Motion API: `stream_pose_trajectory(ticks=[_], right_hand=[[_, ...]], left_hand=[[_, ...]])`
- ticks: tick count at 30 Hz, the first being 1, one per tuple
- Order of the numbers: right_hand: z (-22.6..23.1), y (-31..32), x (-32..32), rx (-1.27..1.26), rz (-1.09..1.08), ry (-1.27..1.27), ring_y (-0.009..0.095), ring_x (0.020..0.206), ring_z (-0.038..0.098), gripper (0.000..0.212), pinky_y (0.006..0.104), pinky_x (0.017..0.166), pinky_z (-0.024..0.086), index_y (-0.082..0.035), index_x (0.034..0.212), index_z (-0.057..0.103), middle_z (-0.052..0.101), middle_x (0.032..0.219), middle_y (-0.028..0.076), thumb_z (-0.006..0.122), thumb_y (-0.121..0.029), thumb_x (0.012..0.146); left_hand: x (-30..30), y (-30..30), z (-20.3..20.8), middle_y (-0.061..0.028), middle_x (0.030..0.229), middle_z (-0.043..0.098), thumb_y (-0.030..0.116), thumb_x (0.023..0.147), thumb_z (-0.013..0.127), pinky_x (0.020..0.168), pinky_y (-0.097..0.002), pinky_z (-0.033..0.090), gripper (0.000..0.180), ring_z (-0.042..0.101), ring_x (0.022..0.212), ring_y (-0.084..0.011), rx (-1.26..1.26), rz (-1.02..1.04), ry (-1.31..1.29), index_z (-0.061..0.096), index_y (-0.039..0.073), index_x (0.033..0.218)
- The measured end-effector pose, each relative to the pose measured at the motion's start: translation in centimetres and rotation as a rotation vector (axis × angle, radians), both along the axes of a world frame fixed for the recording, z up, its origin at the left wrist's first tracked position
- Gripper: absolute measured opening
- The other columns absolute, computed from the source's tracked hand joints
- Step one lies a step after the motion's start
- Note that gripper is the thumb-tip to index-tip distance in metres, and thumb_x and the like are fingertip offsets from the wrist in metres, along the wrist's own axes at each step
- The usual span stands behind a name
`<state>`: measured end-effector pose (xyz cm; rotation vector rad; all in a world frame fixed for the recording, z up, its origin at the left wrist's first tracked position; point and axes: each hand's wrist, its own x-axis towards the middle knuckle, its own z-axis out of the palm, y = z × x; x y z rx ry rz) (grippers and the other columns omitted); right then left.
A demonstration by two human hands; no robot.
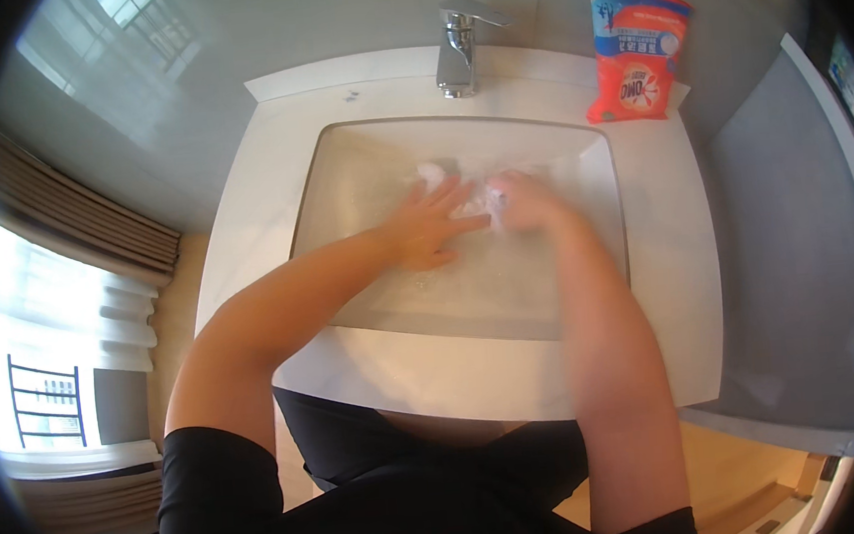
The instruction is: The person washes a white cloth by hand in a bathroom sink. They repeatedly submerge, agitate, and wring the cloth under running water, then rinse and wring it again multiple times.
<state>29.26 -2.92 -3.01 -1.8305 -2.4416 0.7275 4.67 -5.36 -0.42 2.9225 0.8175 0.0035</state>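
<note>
Both of my hands reach into a white rectangular sink (596,178) that holds cloudy water. My left hand (428,224) lies palm down with its fingers spread, over the middle of the basin. Just beyond its fingertips a small white, soft-looking thing (431,174) shows in the water. Close to its right, my right hand (527,202) is curled, blurred by motion. White cloth (496,204) shows at its fingers; its shape is smeared, and part of it is hidden by the hand and the water.
A chrome faucet (456,54) stands behind the basin. On the pale counter (668,248), at the back right corner, a red and blue detergent bag (637,55) stands upright. A grey panel (792,248) rises on the right. Curtains (81,204) and a bright window are at the left.
</note>
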Motion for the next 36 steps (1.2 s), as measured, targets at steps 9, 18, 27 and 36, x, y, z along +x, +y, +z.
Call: stream_pose_trajectory(ticks=[9, 18, 27, 36], right_hand=[[2.8, -1.5, -0.8, -0.084, -0.022, -0.045, 0.037, 0.141, 0.035, 0.077, 0.0471, 0.114, 0.033, -0.013, 0.146, 0.040, 0.037, 0.154, 0.017, 0.071, -0.044, 0.083], [0.2, -2.3, -1.6, -0.019, 0.149, -0.129, 0.038, 0.142, 0.034, 0.087, 0.0455, 0.116, 0.030, -0.006, 0.150, 0.034, 0.033, 0.154, 0.024, 0.074, -0.036, 0.078], [3.6, -2.8, -2.1, -0.379, -0.004, -0.208, 0.030, 0.119, 0.061, 0.057, 0.0419, 0.099, 0.048, -0.010, 0.125, 0.066, 0.061, 0.132, 0.017, 0.072, -0.040, 0.077], [2.9, -3.6, -0.8, -0.440, -0.029, -0.297, 0.027, 0.114, 0.064, 0.044, 0.0395, 0.088, 0.054, -0.006, 0.116, 0.071, 0.064, 0.126, 0.021, 0.064, -0.034, 0.083]], left_hand=[[6.5, 5.6, -2.4, -0.0151, 0.151, 0.038, 0.031, 0.088, 0.063, 0.113, -0.0568, 0.025, 0.050, 0.027, 0.144, -0.0349, -0.384, 0.352, 0.069, 0.055, 0.020, 0.136], [0.1, 5.3, -5.7, -0.0150, 0.157, 0.030, 0.033, 0.091, 0.055, 0.119, -0.0472, 0.019, 0.059, 0.027, 0.145, -0.0322, -0.079, 0.086, 0.333, 0.043, 0.012, 0.145], [-6.5, 0.3, 0.2, -0.0180, 0.162, 0.016, 0.017, 0.088, 0.054, 0.121, -0.0452, 0.016, 0.060, 0.021, 0.148, -0.0346, -0.437, -0.024, 0.416, 0.041, 0.011, 0.147], [-4.5, -3.5, 3.8, -0.0195, 0.157, 0.030, 0.003, 0.083, 0.064, 0.115, -0.0418, 0.032, 0.048, 0.029, 0.144, -0.0357, -0.895, -0.100, -0.107, 0.059, 0.008, 0.130]])
